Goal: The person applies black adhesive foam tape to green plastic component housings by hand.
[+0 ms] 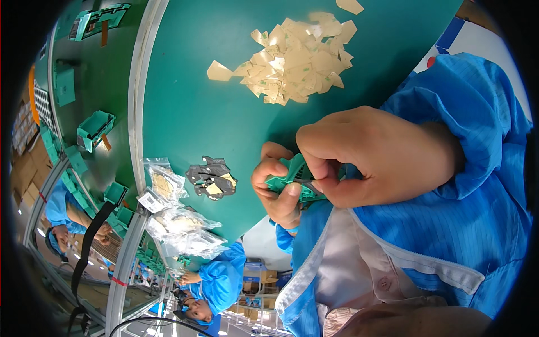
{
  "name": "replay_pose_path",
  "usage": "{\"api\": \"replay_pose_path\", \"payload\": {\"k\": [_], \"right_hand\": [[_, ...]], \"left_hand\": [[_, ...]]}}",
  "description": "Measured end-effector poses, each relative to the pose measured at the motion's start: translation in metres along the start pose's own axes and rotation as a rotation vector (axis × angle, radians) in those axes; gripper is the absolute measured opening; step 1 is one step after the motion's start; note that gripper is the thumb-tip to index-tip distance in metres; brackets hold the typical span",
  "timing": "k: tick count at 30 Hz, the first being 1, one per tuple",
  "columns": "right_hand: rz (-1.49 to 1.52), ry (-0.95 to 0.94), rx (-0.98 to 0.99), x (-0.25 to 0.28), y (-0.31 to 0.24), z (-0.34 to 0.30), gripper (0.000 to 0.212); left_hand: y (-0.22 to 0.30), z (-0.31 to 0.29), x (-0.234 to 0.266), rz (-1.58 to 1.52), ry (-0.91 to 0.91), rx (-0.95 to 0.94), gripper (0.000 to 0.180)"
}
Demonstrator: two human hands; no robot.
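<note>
Near the table's front edge, my left hand [276, 182] grips a green plastic housing [294, 166] with slots in it, thumb and fingers closed around its left side. My right hand [365, 160] is bent over the same housing from the right, its thumb and forefinger pinched together at a small dark piece [306, 181]. Whether that piece is loose or part of the housing is hidden by the fingers. Closest to my left hand on the green table [241, 129] lies a small heap of black plastic parts [212, 178], some with pale patches.
Beyond my hands a pile of cream-coloured cut sheets [297, 62] is spread out. Clear plastic bags [182, 224] lie by the metal rail [137, 84]. Past the rail, a green line carries green housings [95, 129]. Co-workers [222, 281] in blue sit farther along.
</note>
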State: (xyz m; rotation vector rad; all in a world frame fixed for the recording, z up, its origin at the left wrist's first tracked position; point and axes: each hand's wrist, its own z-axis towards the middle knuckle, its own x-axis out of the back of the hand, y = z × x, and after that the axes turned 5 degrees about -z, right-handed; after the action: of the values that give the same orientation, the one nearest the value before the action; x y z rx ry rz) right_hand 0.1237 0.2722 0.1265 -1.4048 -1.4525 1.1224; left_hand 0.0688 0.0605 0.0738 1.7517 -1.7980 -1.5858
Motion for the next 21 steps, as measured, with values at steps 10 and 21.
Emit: {"api": "replay_pose_path", "payload": {"k": [10,21], "right_hand": [[0.266,-0.159,-0.251,0.010,0.005,0.007,0.019],[0.370,-0.179,-0.299,0.010,0.009,0.009,0.026]], "left_hand": [[0.004,0.004,0.000,0.040,-0.015,-0.059,0.033],[0.011,0.003,-0.015,0.122,0.107,-0.126,0.032]]}}
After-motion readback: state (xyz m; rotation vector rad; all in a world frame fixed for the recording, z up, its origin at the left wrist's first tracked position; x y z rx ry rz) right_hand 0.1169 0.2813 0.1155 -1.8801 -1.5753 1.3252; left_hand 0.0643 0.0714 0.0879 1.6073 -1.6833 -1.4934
